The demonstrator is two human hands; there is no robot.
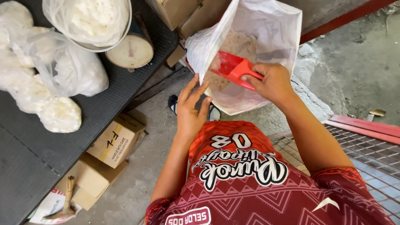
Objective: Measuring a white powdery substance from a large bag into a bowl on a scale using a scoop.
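My right hand grips the handle of a red plastic scoop, whose bowl is inside a large white sack holding pale powder. My left hand is open with fingers spread, touching the sack's near rim at its left edge. The sack stands open on the concrete floor in front of me, its mouth tilted toward me. Below my left hand a foot in a dark sandal shows.
A dark table on the left carries tied clear bags of white powder and a round dial scale with a filled bag in its pan. Cardboard boxes sit under it. A wire-mesh frame is at the right.
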